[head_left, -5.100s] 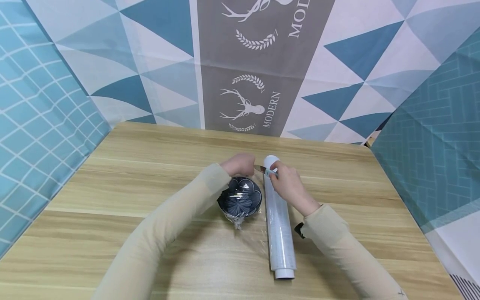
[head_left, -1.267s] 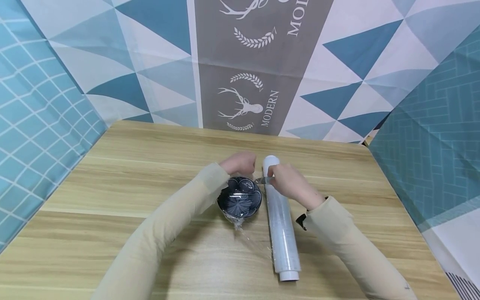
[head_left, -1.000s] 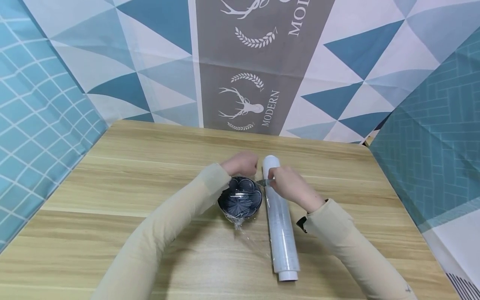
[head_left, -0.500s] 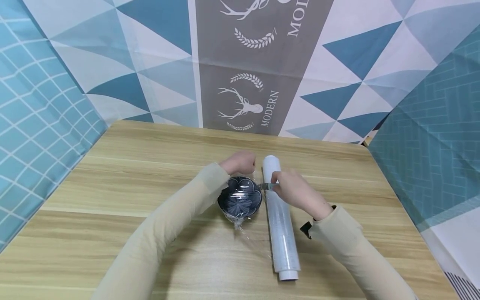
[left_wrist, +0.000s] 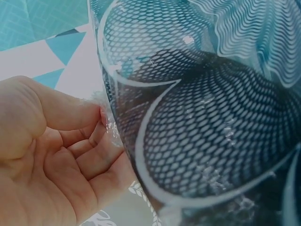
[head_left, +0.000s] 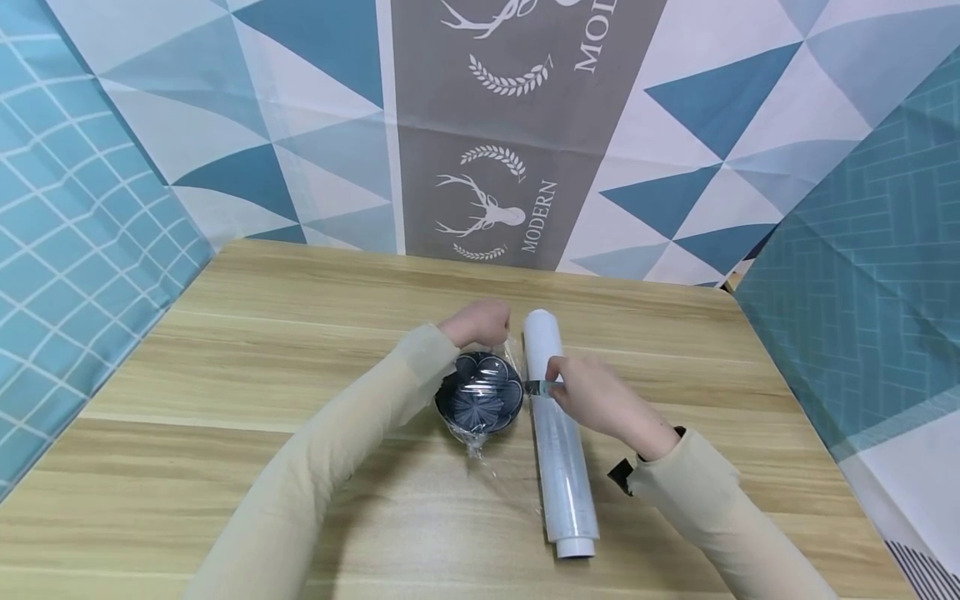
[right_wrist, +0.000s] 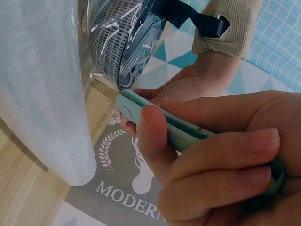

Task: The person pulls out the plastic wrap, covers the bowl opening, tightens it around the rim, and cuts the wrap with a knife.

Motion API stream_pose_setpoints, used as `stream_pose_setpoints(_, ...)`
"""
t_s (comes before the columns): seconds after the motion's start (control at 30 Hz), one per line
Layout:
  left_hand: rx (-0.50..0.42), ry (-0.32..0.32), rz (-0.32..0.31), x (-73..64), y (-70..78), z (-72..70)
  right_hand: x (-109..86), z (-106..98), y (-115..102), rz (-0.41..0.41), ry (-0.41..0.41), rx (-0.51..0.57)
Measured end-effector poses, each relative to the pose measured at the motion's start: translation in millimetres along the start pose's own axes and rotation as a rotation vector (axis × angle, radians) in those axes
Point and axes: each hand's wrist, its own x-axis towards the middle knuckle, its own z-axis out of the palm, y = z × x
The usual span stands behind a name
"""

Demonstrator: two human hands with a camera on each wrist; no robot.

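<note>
A dark patterned bowl [head_left: 480,410] stands on the table with cling film [head_left: 474,442] stretched over its top. At the bowl's far rim my left hand [head_left: 486,322] pinches bunched film between thumb and fingers, seen closely in the left wrist view. My right hand [head_left: 600,400] grips a folding knife [right_wrist: 134,110] by its mint-green handle. In the head view, the knife points left across the cling film roll [head_left: 566,475], its tip end close to the bowl's right side. Clear film runs between bowl and roll.
The roll lies lengthwise just right of the bowl on the wooden table [head_left: 262,333]. A patterned cloth backdrop [head_left: 498,108] rises behind the table's far edge. A dark strap [right_wrist: 188,16] hangs at the left sleeve in the right wrist view.
My right hand has drawn the knife toward me along the bowl's right side and the roll. The roll's near end has shifted slightly right. My left hand stays at the far rim.
</note>
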Motion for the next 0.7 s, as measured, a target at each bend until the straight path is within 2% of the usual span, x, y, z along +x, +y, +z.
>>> stream_pose_setpoints(0.47, 0.019, 0.015, 0.001, 1.7, -1.8, 0.2, -14.2, 7, -6, 0.049, 0.007, 0.055)
stream_pose_setpoints(0.7, 0.021, 0.013, 0.008, 1.1, -1.2, 0.0, -21.8, 9, -6, 0.049, -0.016, 0.031)
